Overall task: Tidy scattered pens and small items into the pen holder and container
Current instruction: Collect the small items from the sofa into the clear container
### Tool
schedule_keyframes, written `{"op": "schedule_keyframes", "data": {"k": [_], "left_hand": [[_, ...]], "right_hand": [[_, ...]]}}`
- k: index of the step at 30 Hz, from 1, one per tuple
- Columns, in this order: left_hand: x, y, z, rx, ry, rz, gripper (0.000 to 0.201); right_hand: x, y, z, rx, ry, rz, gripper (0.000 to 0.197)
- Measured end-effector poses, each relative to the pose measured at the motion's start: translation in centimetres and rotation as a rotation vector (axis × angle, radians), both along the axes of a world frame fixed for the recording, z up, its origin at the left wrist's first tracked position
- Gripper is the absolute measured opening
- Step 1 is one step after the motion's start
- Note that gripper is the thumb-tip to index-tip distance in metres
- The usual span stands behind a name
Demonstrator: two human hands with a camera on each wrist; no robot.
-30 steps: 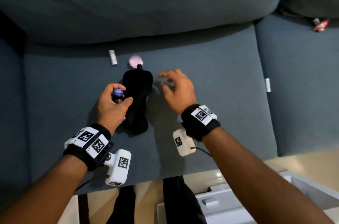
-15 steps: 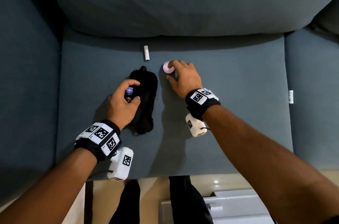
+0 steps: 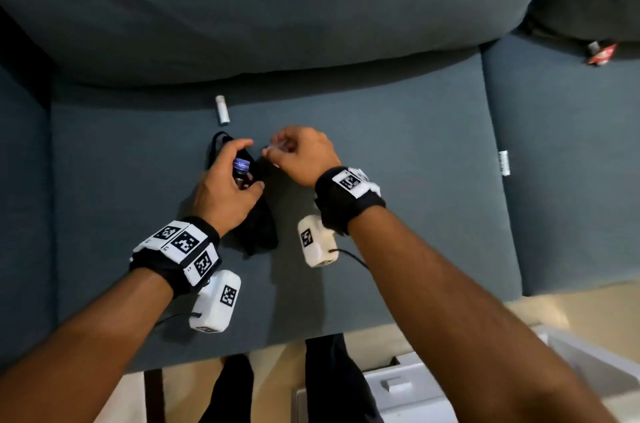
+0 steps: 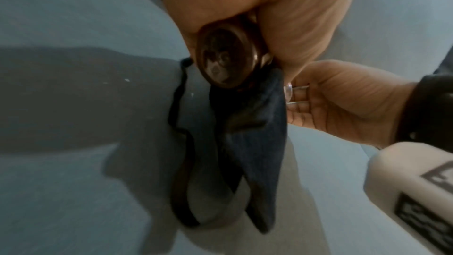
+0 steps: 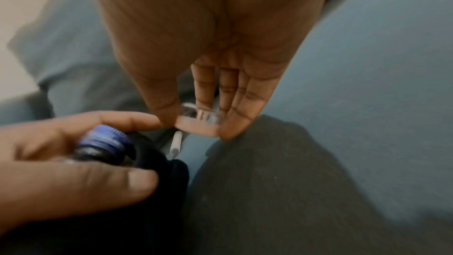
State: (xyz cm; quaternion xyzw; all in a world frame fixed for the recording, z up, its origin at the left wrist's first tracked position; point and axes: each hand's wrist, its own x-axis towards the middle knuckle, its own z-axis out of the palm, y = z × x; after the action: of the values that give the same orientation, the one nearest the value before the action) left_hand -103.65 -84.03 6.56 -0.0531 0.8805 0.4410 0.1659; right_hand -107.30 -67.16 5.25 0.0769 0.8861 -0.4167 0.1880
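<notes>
A black drawstring pouch (image 3: pixel 258 225) lies on the blue-grey sofa seat (image 3: pixel 398 180). My left hand (image 3: pixel 230 181) grips a small dark bottle with a blue cap (image 3: pixel 241 169) together with the pouch's mouth. The bottle's round base (image 4: pixel 224 61) shows in the left wrist view, above the hanging pouch (image 4: pixel 247 143). My right hand (image 3: pixel 298 154) pinches a small round clear-and-pink pot (image 5: pixel 199 116) between thumb and fingers, just right of the bottle (image 5: pixel 102 146). A white cylinder (image 3: pixel 222 109) lies on the seat beyond the pouch.
The sofa backrest (image 3: pixel 277 6) rises behind the seat. A white tag (image 3: pixel 504 162) sticks out at the seam to the right cushion. A red-and-white item (image 3: pixel 601 53) lies at the far right. A white plastic box (image 3: pixel 408 388) stands on the floor below.
My right hand has picked the pink pot off the seat and brought it back beside the pouch's mouth. My left hand still holds the bottle and pouch.
</notes>
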Motion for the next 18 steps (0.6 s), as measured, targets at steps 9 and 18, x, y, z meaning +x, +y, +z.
{"op": "schedule_keyframes", "data": {"k": [9, 18], "left_hand": [[-0.9, 13.4, -0.1, 0.068, 0.001, -0.313, 0.045], [-0.9, 24.8, -0.8, 0.078, -0.023, -0.421, 0.039]], "right_hand": [[5.4, 11.8, 0.0, -0.28, -0.018, -0.395, 0.051], [8.1, 22.8, 0.3, -0.102, -0.038, -0.378, 0.05]]}}
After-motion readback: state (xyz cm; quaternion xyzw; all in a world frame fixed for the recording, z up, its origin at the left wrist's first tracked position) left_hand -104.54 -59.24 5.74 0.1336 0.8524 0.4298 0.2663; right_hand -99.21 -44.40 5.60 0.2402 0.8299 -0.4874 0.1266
